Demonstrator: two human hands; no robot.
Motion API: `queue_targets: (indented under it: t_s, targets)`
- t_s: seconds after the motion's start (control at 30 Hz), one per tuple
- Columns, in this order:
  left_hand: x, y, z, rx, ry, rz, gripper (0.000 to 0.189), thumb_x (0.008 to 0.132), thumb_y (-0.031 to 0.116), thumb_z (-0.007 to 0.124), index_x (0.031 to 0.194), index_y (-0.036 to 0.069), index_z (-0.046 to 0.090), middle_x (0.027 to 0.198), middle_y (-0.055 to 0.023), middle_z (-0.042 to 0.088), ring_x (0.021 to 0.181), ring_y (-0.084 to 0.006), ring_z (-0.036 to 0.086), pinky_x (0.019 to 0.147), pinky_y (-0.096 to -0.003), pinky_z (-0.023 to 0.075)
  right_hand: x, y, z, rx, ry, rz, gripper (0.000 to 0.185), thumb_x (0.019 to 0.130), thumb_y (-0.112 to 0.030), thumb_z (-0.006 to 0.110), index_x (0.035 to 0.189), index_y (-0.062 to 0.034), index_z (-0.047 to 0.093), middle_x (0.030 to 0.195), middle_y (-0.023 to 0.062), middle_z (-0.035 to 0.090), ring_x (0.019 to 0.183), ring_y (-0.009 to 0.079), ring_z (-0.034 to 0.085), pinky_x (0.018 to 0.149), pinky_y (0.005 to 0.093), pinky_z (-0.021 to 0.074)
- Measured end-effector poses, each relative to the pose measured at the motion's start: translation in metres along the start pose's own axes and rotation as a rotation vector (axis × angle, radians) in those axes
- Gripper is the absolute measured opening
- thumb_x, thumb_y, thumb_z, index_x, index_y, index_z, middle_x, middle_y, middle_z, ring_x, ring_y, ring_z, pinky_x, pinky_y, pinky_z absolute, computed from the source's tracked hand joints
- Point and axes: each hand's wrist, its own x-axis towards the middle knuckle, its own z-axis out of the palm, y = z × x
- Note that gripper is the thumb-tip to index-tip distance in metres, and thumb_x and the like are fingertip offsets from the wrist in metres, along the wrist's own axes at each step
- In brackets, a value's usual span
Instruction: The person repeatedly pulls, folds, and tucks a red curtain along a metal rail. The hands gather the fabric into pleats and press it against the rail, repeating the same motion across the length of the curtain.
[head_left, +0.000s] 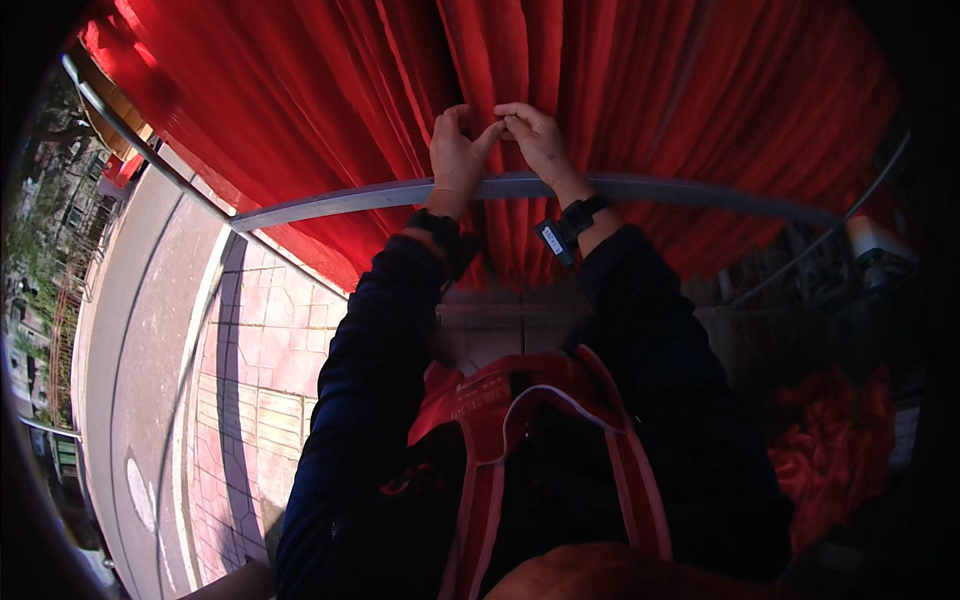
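Note:
Red pleated fabric hangs in long folds before me, behind a grey metal crossbar. Both my arms reach over the bar. My left hand is against the folds, its thumb pointing towards the other hand and its fingers curled. Close beside it, my right hand has its thumb and index finger brought together at the cloth. Whether either one pinches fabric or a small item cannot be made out. Each wrist wears a dark strap; a small device with a label hangs at the right one.
Thin metal tubes join the crossbar at the left, and another tube slants at the right. Crumpled red cloth lies at the lower right. Sunlit paving and a road are at the left.

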Motion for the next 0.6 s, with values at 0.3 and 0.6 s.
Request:
queue_targets:
  t_s: [0.3, 0.6]
  targets:
    - [0.006, -0.014, 0.008, 0.030, -0.057, 0.066, 0.036, 0.076, 0.028, 0.072, 0.097, 0.001, 0.060, 0.085, -0.0134, 0.063, 0.079, -0.0271, 0.064, 0.069, -0.0364, 0.0513, 0.000, 0.000, 0.000, -0.034, -0.055, 0.131, 0.036, 0.097, -0.026, 0.045, 0.120, -0.0004, 0.057, 0.110, 0.0105, 0.062, 0.099, 0.0163, 0.059, 0.087, 0.0290, 0.0488]
    - [0.002, -0.017, 0.008, 0.065, -0.089, 0.026, 0.028, 0.082, 0.027, 0.063, 0.095, 0.002, 0.062, 0.091, -0.0193, 0.063, 0.084, -0.0361, 0.062, 0.073, -0.0435, 0.0504, -0.002, -0.011, 0.006, -0.279, -0.193, 0.002, 0.050, 0.099, -0.040, 0.034, 0.122, -0.0033, 0.057, 0.130, 0.0148, 0.051, 0.130, 0.0233, 0.037, 0.109, 0.0364, 0.0276]
